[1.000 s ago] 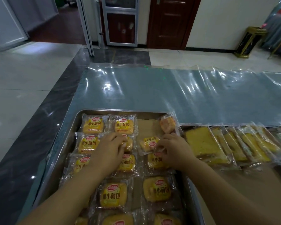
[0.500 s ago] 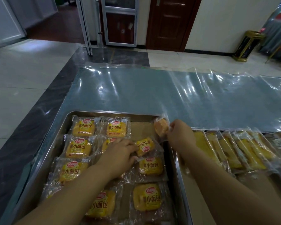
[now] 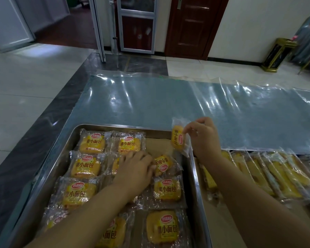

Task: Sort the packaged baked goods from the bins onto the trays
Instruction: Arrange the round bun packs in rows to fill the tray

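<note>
The right hand [image 3: 202, 138] pinches a wrapped bun [image 3: 178, 140] by the edge of its wrapper, thumb and fingertips clenched on the film. The bun hangs upright in the air over the far right corner of the tray [image 3: 48, 167]. Held by the edge like that, it can swing flat into place without being squashed, I'd say. Below it a patch of brown paper [image 3: 157, 145] lies bare in the back row, which looks like the gap it is meant for. The left hand [image 3: 134, 169] lies palm down over the middle of the tray, fingers stretched out and not gripping as far as I can see. Its tips touch a crooked bun [image 3: 162, 164] that sits askew, most likely to nudge it square with the rest. The other buns lie in neat rows, labels up, filling most of the tray. Just beside it on the right, a second tray [image 3: 198, 185] holds cake slices [image 3: 258, 172] overlapping in a line, so each kind has its own tray. Both trays sit on a shiny plastic sheet [image 3: 186, 108]. No bins show from here.
</note>
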A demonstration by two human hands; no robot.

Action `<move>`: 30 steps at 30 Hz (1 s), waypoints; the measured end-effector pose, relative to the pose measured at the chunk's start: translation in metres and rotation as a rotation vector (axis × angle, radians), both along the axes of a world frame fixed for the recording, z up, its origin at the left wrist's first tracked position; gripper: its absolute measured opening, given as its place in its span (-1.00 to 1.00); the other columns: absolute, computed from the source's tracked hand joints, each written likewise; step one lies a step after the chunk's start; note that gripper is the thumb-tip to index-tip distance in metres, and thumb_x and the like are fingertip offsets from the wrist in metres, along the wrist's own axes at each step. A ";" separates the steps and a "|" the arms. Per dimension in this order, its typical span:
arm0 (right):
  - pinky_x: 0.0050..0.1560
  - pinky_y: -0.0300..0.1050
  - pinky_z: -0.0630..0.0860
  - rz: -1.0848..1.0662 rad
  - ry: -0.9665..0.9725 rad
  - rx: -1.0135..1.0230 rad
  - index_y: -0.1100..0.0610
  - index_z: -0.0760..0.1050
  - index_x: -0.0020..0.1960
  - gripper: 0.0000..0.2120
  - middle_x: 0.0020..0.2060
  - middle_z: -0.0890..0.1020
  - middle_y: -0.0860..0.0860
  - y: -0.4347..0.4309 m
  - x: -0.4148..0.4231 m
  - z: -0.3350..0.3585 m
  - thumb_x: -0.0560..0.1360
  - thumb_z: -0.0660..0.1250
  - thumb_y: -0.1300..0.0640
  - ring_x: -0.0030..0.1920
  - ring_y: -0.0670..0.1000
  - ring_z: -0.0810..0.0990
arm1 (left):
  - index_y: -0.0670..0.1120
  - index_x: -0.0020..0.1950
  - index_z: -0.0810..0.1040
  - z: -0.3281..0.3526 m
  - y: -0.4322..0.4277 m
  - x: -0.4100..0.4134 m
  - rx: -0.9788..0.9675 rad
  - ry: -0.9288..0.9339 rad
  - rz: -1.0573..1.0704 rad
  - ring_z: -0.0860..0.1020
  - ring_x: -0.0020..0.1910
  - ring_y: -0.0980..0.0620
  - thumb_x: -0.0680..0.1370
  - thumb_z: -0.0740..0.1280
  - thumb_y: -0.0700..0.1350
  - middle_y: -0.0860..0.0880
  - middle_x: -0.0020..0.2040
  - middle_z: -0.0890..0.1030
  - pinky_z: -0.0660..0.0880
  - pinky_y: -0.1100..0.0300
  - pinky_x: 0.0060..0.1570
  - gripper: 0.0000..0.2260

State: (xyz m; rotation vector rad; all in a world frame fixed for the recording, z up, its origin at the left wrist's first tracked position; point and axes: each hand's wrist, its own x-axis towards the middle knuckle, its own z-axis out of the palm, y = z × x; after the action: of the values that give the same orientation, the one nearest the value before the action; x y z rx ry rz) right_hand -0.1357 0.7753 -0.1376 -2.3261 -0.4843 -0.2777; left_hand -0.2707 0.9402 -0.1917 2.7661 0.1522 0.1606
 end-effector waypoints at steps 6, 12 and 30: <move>-0.18 -0.08 0.62 0.101 0.348 0.154 0.03 0.58 -0.20 -0.66 -0.22 0.65 0.05 0.002 -0.005 0.007 0.52 0.15 0.37 -0.20 0.06 0.63 | 0.03 0.28 0.41 0.016 0.005 0.011 -0.248 -0.176 0.027 0.35 0.19 0.09 0.61 0.14 -0.02 0.03 0.22 0.45 0.31 0.22 0.14 -0.74; -0.22 -0.21 0.60 0.385 0.538 0.323 0.13 0.62 -0.19 -0.70 -0.26 0.66 0.08 0.012 -0.019 0.027 0.42 0.21 0.44 -0.24 0.00 0.65 | 0.24 0.46 0.07 0.040 0.014 0.025 -0.517 -0.113 0.028 0.19 0.34 0.18 0.53 0.28 0.09 0.13 0.44 0.23 0.24 0.12 0.28 -0.43; 0.29 0.31 0.20 0.092 0.483 -0.842 -0.02 0.29 0.35 -0.42 0.20 0.51 0.05 0.023 -0.044 -0.027 0.45 0.24 -0.30 0.37 0.20 0.24 | 0.11 0.06 0.37 0.029 0.038 0.008 -0.799 -0.166 0.443 0.52 -0.22 0.27 0.49 0.39 -0.11 0.18 -0.13 0.53 0.35 0.42 -0.38 -0.74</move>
State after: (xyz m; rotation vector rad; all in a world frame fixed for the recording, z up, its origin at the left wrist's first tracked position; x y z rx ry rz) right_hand -0.1796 0.7986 -0.1643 -3.0179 -0.5173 0.6483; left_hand -0.2630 0.9780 -0.1623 1.8842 0.6313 0.3513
